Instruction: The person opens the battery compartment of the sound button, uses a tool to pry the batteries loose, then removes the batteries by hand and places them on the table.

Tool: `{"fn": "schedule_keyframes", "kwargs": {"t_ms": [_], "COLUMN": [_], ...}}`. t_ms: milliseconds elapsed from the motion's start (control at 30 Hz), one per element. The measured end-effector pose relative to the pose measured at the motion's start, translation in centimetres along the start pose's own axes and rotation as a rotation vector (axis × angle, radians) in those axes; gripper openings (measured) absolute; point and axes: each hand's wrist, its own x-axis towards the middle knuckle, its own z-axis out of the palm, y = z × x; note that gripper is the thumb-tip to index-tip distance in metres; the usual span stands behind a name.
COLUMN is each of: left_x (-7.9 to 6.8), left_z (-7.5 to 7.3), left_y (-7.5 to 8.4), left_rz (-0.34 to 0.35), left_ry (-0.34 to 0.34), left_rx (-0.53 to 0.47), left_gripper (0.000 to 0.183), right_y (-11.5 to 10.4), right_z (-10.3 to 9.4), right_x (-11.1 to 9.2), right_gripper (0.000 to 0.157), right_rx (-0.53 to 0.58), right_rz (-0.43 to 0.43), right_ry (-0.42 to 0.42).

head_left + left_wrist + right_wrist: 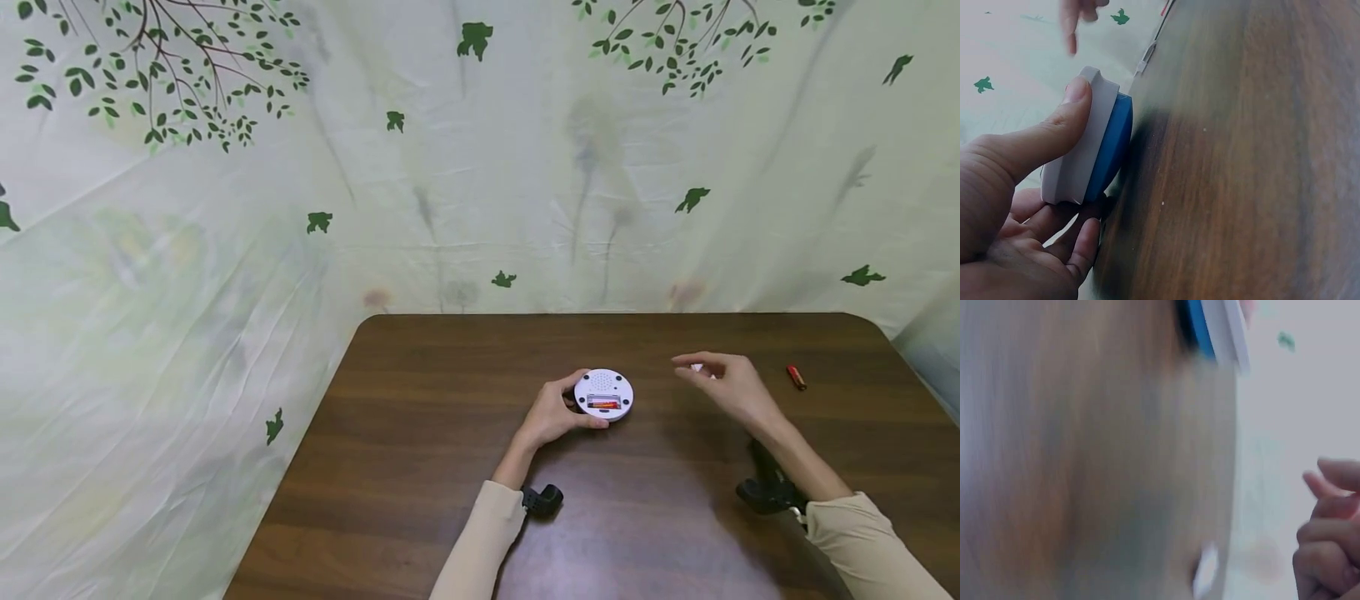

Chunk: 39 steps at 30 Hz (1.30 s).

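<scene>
My left hand (555, 412) grips a round white-and-blue battery device (613, 383) by its edge, thumb on one side and fingers on the other. Its white underside faces up in the head view, with dark feet, small holes and an uncovered compartment holding a red battery (602, 405). From the left wrist view, the blue part (1112, 150) points toward the table. To the right, my right hand (731, 387) hovers over the table with bent fingers and nothing visible between them. Behind those fingers lies a small white piece (1207, 572), blurred in the right wrist view.
Another red battery (797, 377) lies on the brown wooden table (420, 467), right of my right hand. A pale cloth printed with leaves (480, 167) hangs behind the table's far edge. Each wrist carries a black camera mount (543, 502).
</scene>
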Motion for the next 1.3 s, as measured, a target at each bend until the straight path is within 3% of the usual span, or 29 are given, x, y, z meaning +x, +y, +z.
{"fn": "schedule_keyframes", "kwargs": {"t_ms": [167, 367, 900, 1300], "left_x": [0.2, 0.4, 0.2, -0.1], "left_z": [0.1, 0.3, 0.1, -0.1], "left_y": [0.0, 0.2, 0.5, 0.3], "left_rz": [0.029, 0.052, 0.067, 0.048], "left_ry": [-0.02, -0.028, -0.032, -0.025], "left_rx": [0.008, 0.004, -0.018, -0.023], "left_gripper": [0.079, 0.077, 0.075, 0.074], "right_y": [-2.2, -2.8, -3.1, -3.1], "right_z": [4.6, 7.3, 7.7, 6.1], "right_x": [0.1, 0.1, 0.3, 0.6], "right_gripper": [0.027, 0.019, 0.015, 0.017], "right_rx": [0.083, 0.004, 0.057, 0.092], "right_rz": [-0.087, -0.064, -0.117, -0.045], "right_ry": [-0.143, -0.112, -0.061, -0.039]}}
